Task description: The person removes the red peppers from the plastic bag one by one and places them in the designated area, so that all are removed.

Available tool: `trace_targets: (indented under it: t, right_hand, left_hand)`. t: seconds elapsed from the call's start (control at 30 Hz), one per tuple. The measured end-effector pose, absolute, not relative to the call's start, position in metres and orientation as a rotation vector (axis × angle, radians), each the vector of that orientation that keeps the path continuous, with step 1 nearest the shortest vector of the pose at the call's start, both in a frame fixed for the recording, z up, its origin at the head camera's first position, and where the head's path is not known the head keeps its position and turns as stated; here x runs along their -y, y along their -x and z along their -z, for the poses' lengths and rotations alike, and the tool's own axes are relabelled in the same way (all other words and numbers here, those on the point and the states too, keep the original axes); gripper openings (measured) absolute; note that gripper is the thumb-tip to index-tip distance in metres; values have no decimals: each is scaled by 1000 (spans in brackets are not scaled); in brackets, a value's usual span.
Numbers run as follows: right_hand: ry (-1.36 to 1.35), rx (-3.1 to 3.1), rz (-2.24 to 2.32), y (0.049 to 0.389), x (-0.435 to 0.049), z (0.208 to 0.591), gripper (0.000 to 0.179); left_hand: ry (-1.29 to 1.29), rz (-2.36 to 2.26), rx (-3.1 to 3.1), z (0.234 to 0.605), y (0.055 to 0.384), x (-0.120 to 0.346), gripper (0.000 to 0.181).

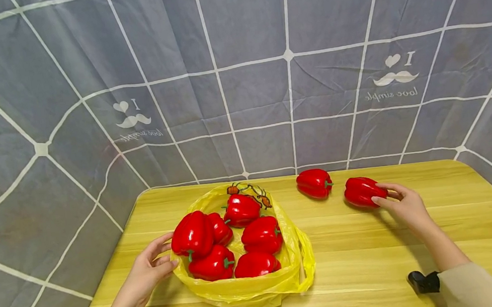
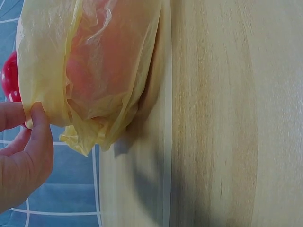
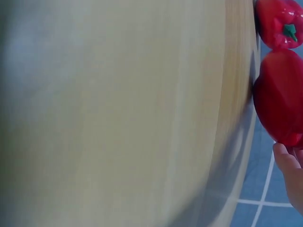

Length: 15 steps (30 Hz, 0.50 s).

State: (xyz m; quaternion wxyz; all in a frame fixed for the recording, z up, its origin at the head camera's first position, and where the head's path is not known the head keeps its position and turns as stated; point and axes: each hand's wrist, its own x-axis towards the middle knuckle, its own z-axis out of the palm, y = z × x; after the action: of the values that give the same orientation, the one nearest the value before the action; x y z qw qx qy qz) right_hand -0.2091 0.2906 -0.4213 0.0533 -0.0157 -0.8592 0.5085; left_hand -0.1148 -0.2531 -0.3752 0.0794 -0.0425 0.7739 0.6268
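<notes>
A yellow plastic bag (image 1: 244,295) stands with its mouth spread wide, several red bell peppers (image 1: 262,235) inside it. At its left rim, my left hand (image 1: 147,271) pinches the plastic between thumb and fingers; the left wrist view shows this hold on the bag (image 2: 45,61) close up. On the right, my right hand (image 1: 404,206) holds one bell pepper (image 1: 362,192) by its near end, thumb on one side and fingers on the other. The right wrist view shows that pepper (image 3: 281,94) with only part of the hand (image 3: 291,175).
Another red bell pepper (image 1: 314,183) lies on the wooden table (image 1: 354,262) near its back edge, left of the held one. Grey cloth (image 1: 258,96) with white grid lines hangs behind and beside the table. A black strap piece (image 1: 424,282) shows at the right sleeve.
</notes>
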Motion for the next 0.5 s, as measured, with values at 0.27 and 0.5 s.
trace_targets:
  t: [0.27, 0.5]
  right_hand:
    - [108, 2560, -1551, 227, -285, 429, 54]
    - [120, 2526, -1560, 241, -277, 433, 50]
  left_hand:
    - [124, -1875, -2322, 375, 114, 254, 66]
    - [123, -1894, -2323, 376, 114, 253, 66]
